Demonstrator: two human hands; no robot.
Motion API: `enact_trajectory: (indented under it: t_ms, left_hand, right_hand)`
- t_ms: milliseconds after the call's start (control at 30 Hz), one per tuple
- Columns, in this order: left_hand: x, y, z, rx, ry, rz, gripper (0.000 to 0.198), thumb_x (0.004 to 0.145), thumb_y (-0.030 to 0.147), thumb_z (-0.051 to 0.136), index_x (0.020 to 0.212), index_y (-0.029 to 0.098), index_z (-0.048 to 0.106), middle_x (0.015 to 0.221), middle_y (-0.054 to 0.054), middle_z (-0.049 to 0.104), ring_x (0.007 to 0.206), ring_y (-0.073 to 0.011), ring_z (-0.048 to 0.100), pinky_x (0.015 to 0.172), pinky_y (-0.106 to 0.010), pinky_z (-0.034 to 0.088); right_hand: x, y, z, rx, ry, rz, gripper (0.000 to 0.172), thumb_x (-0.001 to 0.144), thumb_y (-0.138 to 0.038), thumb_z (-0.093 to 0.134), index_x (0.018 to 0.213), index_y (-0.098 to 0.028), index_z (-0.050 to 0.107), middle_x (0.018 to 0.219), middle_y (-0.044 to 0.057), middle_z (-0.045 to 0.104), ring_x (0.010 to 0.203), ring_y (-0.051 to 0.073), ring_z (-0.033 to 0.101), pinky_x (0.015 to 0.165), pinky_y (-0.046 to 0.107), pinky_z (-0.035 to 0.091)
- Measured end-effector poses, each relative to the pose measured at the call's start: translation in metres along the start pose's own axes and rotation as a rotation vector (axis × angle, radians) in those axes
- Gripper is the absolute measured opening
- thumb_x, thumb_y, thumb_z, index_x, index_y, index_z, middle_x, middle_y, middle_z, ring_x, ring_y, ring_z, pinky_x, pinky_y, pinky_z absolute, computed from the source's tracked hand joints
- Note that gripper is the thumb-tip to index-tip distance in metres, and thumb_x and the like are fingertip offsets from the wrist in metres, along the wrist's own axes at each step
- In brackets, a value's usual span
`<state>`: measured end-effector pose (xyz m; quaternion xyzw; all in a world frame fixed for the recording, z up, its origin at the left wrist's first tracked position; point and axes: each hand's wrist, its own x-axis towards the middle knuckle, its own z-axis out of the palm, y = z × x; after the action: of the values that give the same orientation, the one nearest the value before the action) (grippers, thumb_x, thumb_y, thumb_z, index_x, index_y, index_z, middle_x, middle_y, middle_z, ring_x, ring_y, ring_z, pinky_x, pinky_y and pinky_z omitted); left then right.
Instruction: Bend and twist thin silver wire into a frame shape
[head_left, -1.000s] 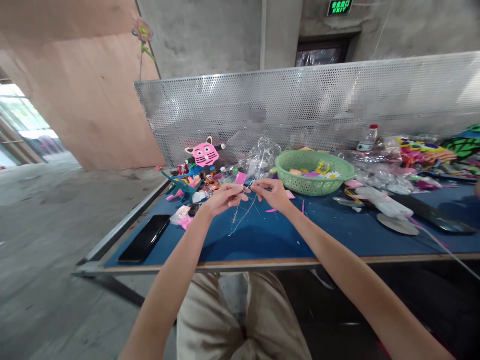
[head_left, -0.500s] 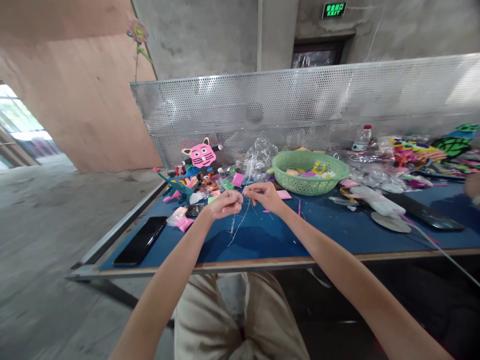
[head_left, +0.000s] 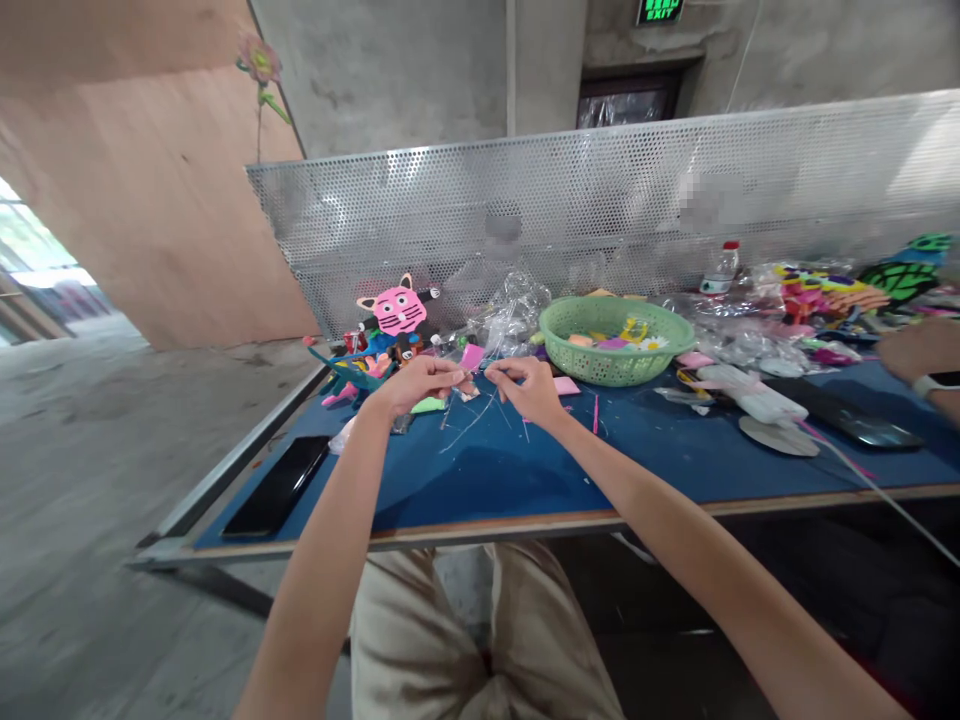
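Observation:
Above the blue tabletop [head_left: 480, 480], my left hand [head_left: 426, 382] pinches thin pale wire strands [head_left: 469, 425] between thumb and fingers. My right hand [head_left: 526, 388] faces it a short gap away, its thumb and forefinger also closed on the thin wire. Loose strand ends spread down beneath both hands. Whether it is wire or stiff thread is hard to tell at this size. Just behind the fingers lies a small pink piece [head_left: 472, 357], with a light green piece [head_left: 428, 405] below my left hand.
A green basket [head_left: 616, 372] of coloured pieces stands behind my right hand. A pink cat-faced figure [head_left: 399, 311] is at the back left, a black phone [head_left: 277, 487] at the front left. Farther right are a white device [head_left: 757, 395] and another person's hand [head_left: 911, 352].
My hands have moved apart, the left one shifting left. The wire strands now fan out below instead of hanging close together. Another person's hand has come further in at the right.

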<state>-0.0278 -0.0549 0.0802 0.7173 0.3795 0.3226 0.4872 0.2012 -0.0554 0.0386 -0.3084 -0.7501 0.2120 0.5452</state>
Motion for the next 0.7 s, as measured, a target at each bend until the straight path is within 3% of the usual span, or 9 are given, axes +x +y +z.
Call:
enact_trajectory:
  t_ms: [100, 233, 400, 567, 700]
  left_hand:
    - [0.003, 0.01, -0.008, 0.067, -0.073, -0.025, 0.035, 0.078, 0.043, 0.076, 0.099, 0.015, 0.077, 0.089, -0.011, 0.075, 0.054, -0.006, 0.043, 0.052, -0.021, 0.035]
    - [0.011, 0.011, -0.004, 0.064, -0.128, -0.064, 0.032, 0.076, 0.039, 0.077, 0.096, 0.014, 0.077, 0.087, -0.011, 0.074, 0.055, -0.0069, 0.045, 0.053, -0.022, 0.034]
    - [0.01, 0.016, 0.01, 0.131, 0.008, -0.034, 0.032, 0.08, 0.043, 0.072, 0.096, 0.015, 0.077, 0.095, -0.012, 0.075, 0.057, -0.0075, 0.048, 0.055, -0.024, 0.037]
    - [0.001, 0.034, 0.024, 0.424, 0.117, 0.072, 0.035, 0.083, 0.043, 0.069, 0.106, 0.018, 0.076, 0.094, -0.011, 0.077, 0.071, -0.0152, 0.063, 0.065, -0.027, 0.046]
    - [0.008, 0.027, 0.035, 0.681, 0.292, 0.185, 0.023, 0.084, 0.038, 0.069, 0.096, 0.02, 0.076, 0.09, -0.007, 0.077, 0.081, -0.0204, 0.069, 0.072, -0.029, 0.048]
  right_hand:
    - [0.0, -0.001, 0.0, 0.007, -0.002, -0.018, 0.029, 0.091, -0.042, 0.059, 0.082, -0.02, 0.076, 0.051, -0.001, 0.062, 0.047, 0.013, 0.057, 0.058, 0.025, 0.047]
    - [0.001, 0.001, -0.002, 0.016, 0.008, -0.006, 0.029, 0.09, -0.042, 0.06, 0.081, -0.019, 0.075, 0.051, -0.002, 0.062, 0.048, 0.013, 0.057, 0.058, 0.026, 0.046]
    - [0.001, 0.005, -0.003, 0.026, 0.064, 0.032, 0.026, 0.088, -0.042, 0.063, 0.083, -0.019, 0.073, 0.05, -0.002, 0.061, 0.045, 0.013, 0.055, 0.055, 0.026, 0.045]
    - [0.001, 0.011, -0.002, 0.049, 0.126, 0.098, 0.026, 0.088, -0.043, 0.062, 0.083, -0.019, 0.07, 0.049, -0.002, 0.059, 0.044, 0.013, 0.054, 0.052, 0.026, 0.043]
    - [0.002, 0.017, 0.001, 0.032, 0.154, 0.158, 0.026, 0.087, -0.044, 0.061, 0.08, -0.02, 0.067, 0.05, -0.002, 0.059, 0.046, 0.014, 0.055, 0.051, 0.026, 0.042]
